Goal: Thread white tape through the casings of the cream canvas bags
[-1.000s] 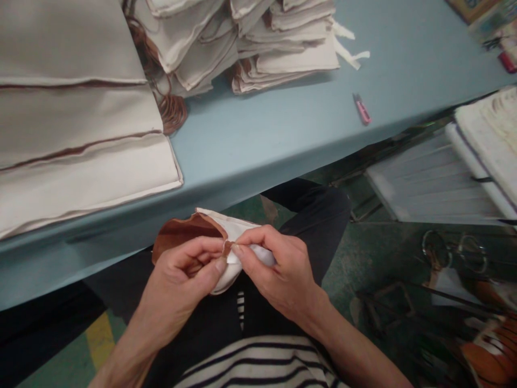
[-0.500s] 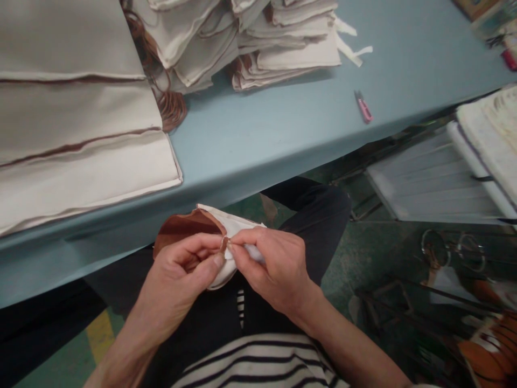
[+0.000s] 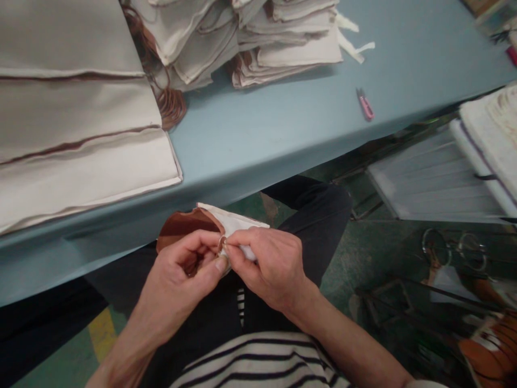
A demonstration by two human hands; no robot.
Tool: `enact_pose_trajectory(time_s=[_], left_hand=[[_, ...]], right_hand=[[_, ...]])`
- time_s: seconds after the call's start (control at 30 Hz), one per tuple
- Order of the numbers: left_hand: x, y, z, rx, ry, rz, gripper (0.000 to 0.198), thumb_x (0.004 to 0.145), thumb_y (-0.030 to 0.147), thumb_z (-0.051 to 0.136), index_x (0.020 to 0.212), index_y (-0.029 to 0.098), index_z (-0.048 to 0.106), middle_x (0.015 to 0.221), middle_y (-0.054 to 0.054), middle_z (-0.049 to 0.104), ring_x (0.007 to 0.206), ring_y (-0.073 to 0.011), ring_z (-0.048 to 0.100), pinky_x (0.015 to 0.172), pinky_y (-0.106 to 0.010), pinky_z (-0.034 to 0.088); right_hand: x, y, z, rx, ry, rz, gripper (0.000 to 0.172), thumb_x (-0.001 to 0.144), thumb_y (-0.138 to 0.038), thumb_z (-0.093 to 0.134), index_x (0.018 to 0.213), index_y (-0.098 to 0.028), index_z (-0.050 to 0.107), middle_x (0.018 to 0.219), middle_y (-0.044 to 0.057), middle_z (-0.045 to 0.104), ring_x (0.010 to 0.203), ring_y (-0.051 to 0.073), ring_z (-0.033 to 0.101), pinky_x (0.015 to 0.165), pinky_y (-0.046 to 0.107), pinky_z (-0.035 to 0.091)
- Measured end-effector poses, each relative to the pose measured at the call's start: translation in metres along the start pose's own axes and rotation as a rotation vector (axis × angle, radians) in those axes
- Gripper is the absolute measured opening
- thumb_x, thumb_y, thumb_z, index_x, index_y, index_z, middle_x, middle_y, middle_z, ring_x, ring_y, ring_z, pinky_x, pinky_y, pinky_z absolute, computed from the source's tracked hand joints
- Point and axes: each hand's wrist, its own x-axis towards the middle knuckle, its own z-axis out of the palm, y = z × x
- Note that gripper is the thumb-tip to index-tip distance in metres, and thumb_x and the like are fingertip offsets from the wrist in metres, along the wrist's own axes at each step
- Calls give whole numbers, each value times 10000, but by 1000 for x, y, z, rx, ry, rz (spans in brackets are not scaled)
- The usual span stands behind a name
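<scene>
Over my lap is a cream fabric pouch (image 3: pixel 238 222) with a brown lining (image 3: pixel 188 223), its mouth gaping toward the left. My left hand (image 3: pixel 186 269) pinches the pouch's edge between thumb and forefinger. The fingertips of my right hand (image 3: pixel 270 264) meet it there, closed on a thin pale loop (image 3: pixel 221 242) at the edge. Whether the loop is thread or cord is too small to tell. Part of the pouch is hidden behind both hands.
On the blue-green table (image 3: pixel 242 140) lie large cream fabric pieces (image 3: pixel 81 156), stacked cream pouches (image 3: pixel 299 54), a bundle of brown cord (image 3: pixel 172 108) and pink thread snips (image 3: pixel 365 105). Right of the table stands a pale rack (image 3: pixel 436 172) beside cream fabric (image 3: pixel 495 124).
The right fingertips have shifted slightly left, closer to the left thumb. A thin loop now shows between the fingertips, and less of the pouch's lower part is visible.
</scene>
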Motion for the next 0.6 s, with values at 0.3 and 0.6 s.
enact_pose_trajectory(time_s=[0.3,0.6], left_hand=[[0,-1,3,17,23,-7,200,790,371,737,850,181,759,665,16,653,583,-121,538,540,-191,469],[-2,-1,7,-30,40,-9,166,781,347,745,793,183,766,667,19,682,582,-115,562,549,-181,469]], right_hand=[[-5,-1,1,85,-28,71,231,1064,-179,589,876,-222,716,750,-20,818,659,137,777,667,248,529],[-10,0,1,303,-57,239,164,1038,-214,637,895,-223,717,808,-13,834,652,130,763,663,226,553]])
